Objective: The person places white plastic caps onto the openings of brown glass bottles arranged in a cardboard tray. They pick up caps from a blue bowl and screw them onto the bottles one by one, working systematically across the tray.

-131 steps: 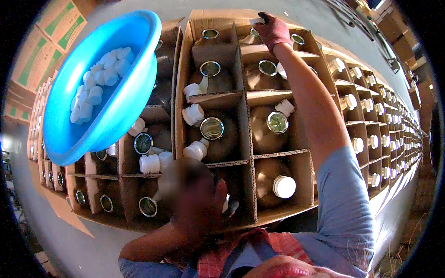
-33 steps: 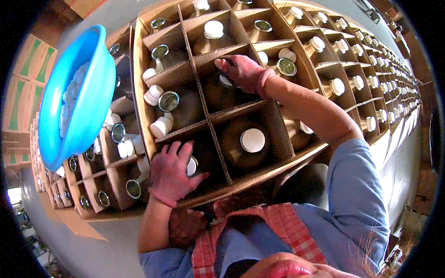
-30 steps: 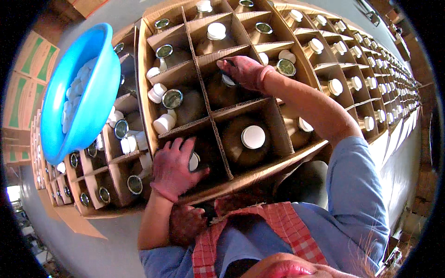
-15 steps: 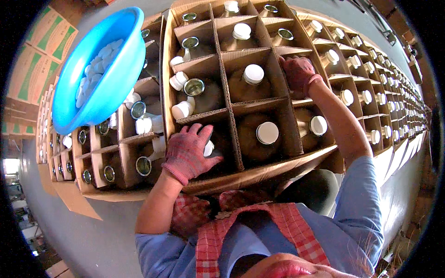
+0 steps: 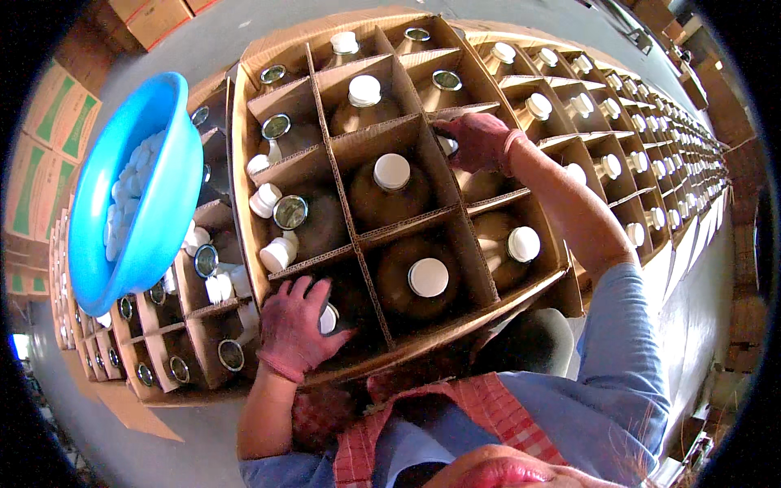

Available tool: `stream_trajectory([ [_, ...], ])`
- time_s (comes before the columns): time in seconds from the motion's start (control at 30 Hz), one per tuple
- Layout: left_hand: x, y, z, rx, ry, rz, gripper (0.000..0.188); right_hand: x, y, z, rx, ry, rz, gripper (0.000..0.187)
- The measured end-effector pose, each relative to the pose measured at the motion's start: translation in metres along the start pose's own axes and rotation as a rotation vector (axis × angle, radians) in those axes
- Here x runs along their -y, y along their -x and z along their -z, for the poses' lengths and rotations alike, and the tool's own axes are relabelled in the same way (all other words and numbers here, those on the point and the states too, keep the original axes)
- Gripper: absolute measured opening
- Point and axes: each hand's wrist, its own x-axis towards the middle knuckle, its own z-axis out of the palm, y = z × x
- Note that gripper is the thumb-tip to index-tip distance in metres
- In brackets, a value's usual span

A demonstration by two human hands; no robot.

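Note:
My left hand (image 5: 297,329), in a red-and-grey work glove, lies over the front left cell of a divided cardboard box (image 5: 480,305). Its fingers are spread, with a white cap (image 5: 328,320) between thumb and forefinger. Further right, my right hand (image 5: 482,142), gloved alike, reaches into a cell with its fingers bent around a white cap (image 5: 447,145), partly hidden under them. The middle column holds bottles with white caps (image 5: 392,172). An uncapped bottle (image 5: 290,212) stands in the left column, with white pieces (image 5: 279,254) beside it.
On the left, a blue basin (image 5: 183,195) of white caps (image 5: 130,191) rests tilted on another divided box (image 5: 167,390) with uncapped bottles (image 5: 231,355). To the right, boxes of capped bottles (image 5: 607,167) run back in a long row. Printed cartons (image 5: 41,154) are stacked at far left.
The view has shifted, so the box and basin appear lower and further left. My right hand's fingers have moved onto a white cap. My left hand stays at the front left cell.

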Motion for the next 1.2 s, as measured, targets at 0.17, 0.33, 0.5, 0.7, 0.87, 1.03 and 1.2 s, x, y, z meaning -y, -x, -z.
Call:
stream_trajectory([
  [0.17, 0.000, 0.003, 0.003, 0.029, -0.043, 0.011, 0.068, -0.020, -0.012, -0.008, -0.200, -0.458, -0.018, 0.039],
  [0.33, 0.016, 0.006, -0.017, 0.012, 0.030, -0.010, 0.072, -0.052, -0.024, -0.005, -0.157, -0.909, 0.092, 0.042],
  [0.5, 0.021, 0.012, -0.023, -0.022, -0.045, -0.052, 0.074, -0.041, -0.025, 0.024, -0.404, -0.391, 0.087, 0.042],
  [0.7, 0.025, 0.012, -0.023, 0.030, 0.015, -0.052, 0.073, -0.061, -0.088, 0.028, -0.306, -0.406, -0.021, 0.036],
  [0.87, 0.028, 0.014, -0.027, 0.099, 0.075, 0.002, 0.073, -0.081, -0.117, 0.010, -0.484, -0.261, -0.125, 0.043],
  [1.03, 0.026, 0.010, -0.018, 0.056, -0.048, -0.055, 0.072, -0.067, -0.123, 0.021, -0.371, 0.041, 0.022, 0.038],
  [1.2, 0.001, -0.004, 0.010, 0.170, 0.026, 0.058, 0.075, -0.089, -0.142, 0.011, -0.334, 0.029, 0.088, 0.043],
])
